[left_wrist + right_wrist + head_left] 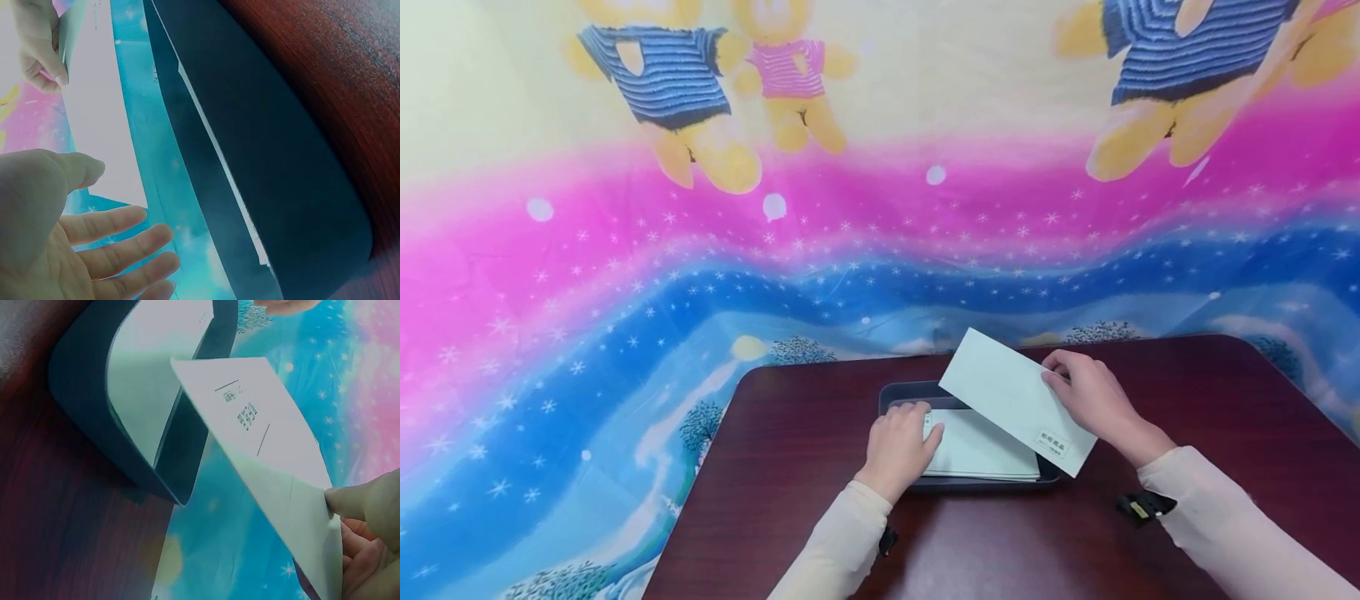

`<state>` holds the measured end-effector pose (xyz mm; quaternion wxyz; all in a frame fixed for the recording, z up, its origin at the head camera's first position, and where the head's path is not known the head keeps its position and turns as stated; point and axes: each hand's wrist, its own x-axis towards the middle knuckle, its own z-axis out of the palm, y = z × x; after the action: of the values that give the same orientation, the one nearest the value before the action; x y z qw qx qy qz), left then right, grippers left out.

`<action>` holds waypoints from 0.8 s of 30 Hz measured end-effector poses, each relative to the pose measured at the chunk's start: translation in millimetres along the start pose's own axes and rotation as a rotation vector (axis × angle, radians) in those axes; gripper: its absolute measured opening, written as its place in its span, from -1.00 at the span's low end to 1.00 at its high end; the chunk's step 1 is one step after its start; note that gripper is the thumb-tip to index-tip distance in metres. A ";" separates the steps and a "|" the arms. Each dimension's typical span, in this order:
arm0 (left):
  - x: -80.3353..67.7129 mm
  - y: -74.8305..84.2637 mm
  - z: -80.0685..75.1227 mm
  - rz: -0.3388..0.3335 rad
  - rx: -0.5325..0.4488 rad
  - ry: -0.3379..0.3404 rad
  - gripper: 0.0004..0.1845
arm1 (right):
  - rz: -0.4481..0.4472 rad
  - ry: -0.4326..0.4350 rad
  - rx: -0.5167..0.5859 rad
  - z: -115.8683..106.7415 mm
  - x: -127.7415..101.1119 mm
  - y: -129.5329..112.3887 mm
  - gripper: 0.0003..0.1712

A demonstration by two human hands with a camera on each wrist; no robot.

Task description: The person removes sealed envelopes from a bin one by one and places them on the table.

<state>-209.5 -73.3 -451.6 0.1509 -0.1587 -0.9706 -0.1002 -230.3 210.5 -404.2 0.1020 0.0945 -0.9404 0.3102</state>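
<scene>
My right hand (1092,398) pinches a white envelope (1011,396) by its edge, thumb on one face. The envelope is tilted above a dark tray (891,396), with a small printed box near its lower right corner. More white envelopes (973,450) lie flat in the tray; how many cannot be told. My left hand (897,446) is at the tray's left end. In the left wrist view, the left hand (94,231) has its fingers extended and spread, with nothing held. The right wrist view shows printing on the raised envelope (269,450).
The dark tray stands on a reddish-brown wooden table (790,467) with rounded corners. Behind the table hangs a colourful cloth (850,233) with bears and snowflakes. A black strap device (1142,507) sits at the right wrist.
</scene>
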 end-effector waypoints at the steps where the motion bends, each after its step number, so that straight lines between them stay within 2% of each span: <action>1: 0.1 0.4 -0.3 0.000 -0.001 0.001 -0.63 | 0.002 0.004 0.004 -1.4 -1.4 2.2 -0.83; 9: -1.5 1.8 1.0 -0.004 -0.003 -0.006 -0.64 | 0.013 0.039 0.005 -8.0 -10.0 16.2 -0.83; 16: -3.4 3.5 2.4 -0.019 -0.028 -0.012 -0.64 | 0.037 0.030 0.003 -7.3 -12.5 23.3 -0.82; 24: -2.3 7.6 2.8 0.006 -0.030 -0.004 -0.66 | 0.051 0.043 0.022 -12.4 -14.6 31.1 -0.80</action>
<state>-205.6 -66.2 -453.9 0.1470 -0.1639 -0.9688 -0.1139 -222.1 244.2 -415.6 0.1131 0.0649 -0.9367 0.3250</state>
